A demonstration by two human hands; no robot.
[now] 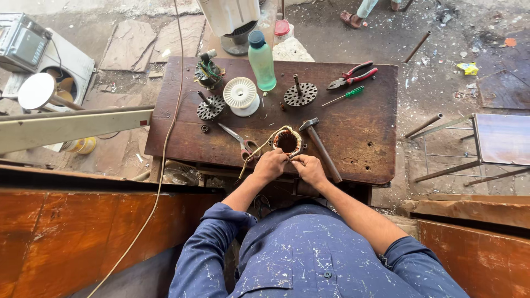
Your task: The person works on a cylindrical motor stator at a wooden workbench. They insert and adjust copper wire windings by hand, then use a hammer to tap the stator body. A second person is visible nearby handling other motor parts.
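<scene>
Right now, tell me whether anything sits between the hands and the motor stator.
Nothing visible does. The left hand and right hand both already touch the motor stator; the hammer lies beside it.

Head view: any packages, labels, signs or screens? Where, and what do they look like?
Bottle: far edge of the wooden table, upright, translucent green, dark blue cap, no label visible.
Wrapper: floor at upper right, crumpled, yellow.
Grey appliance: top left, boxy, panel too unclear to tell.
No signs.

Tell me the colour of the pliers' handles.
Red, on the pliers at the table's far right; head view.
</scene>
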